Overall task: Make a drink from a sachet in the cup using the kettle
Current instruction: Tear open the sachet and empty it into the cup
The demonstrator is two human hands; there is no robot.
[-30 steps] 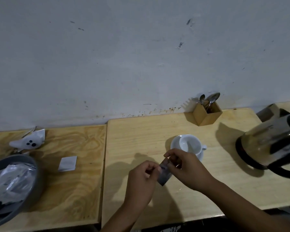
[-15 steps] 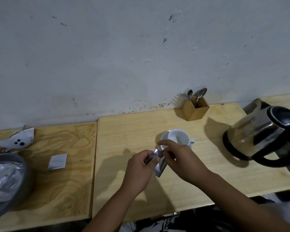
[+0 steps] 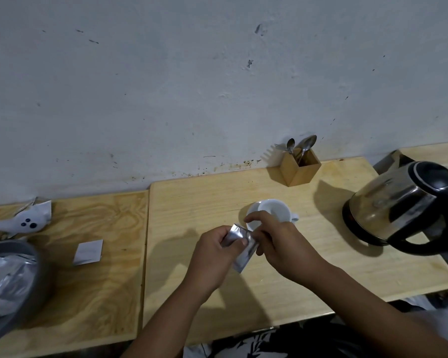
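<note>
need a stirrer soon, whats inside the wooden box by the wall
Two spoons and a fork stand in the wooden box, heads up against the wall. Their handles are hidden by its sides, so anything lower inside cannot be seen.

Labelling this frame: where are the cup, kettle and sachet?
cup [image 3: 276, 211]: head view, white inner wall.
kettle [image 3: 388, 202]: head view, shiny steel body.
sachet [image 3: 245, 253]: head view, silver lower half.

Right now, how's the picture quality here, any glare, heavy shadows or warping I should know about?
Head view: dim, soft light; shadows of the kettle and wooden holder fall leftward on the table. Mild glare on the silver sachet and kettle steel. Wide-angle bending curves the table edges; the grey bowl at the left edge looks smeared.
</note>
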